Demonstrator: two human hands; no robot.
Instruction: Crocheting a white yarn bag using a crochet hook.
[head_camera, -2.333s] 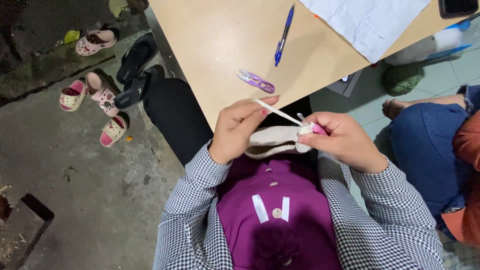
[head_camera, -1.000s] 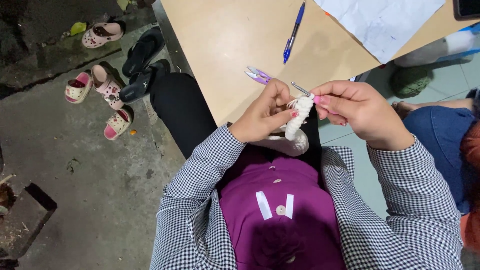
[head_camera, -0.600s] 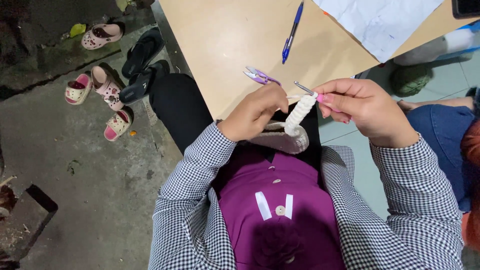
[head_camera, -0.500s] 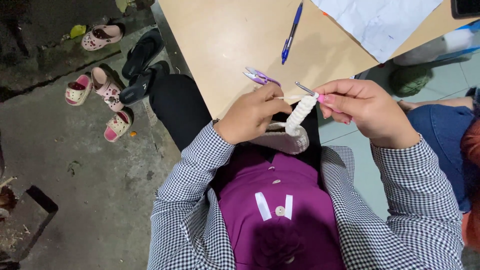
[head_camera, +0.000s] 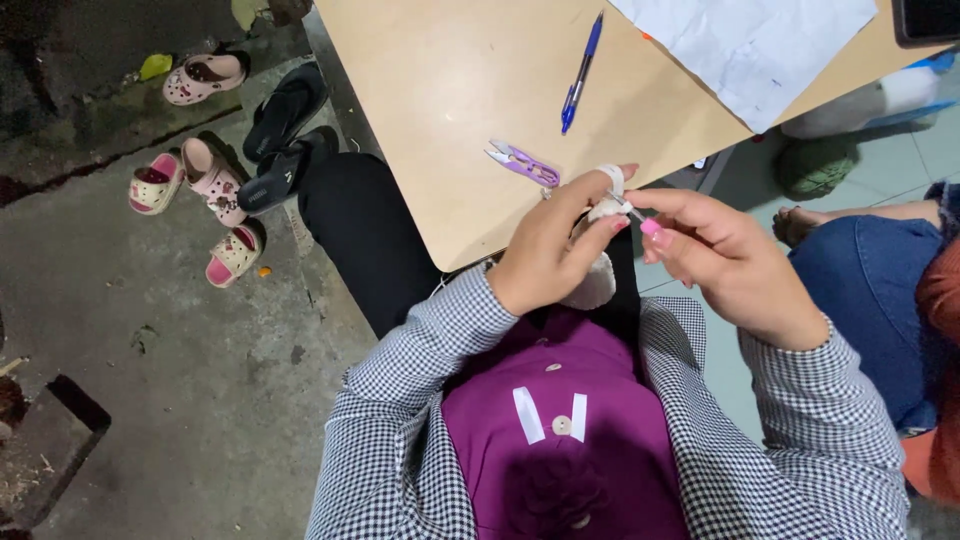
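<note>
Left hand cups the small white crocheted piece at the near edge of the tan wooden desk; right hand pinches a thin hook into it. Purple thread snips lie just beyond.

a blue pen lies on the tan desk, with a white sheet of paper near it at the far edge and purple thread snips close to the near edge. on the concrete floor sit pink sandals and black slippers. another person's knee in blue denim shows at the right.
</note>
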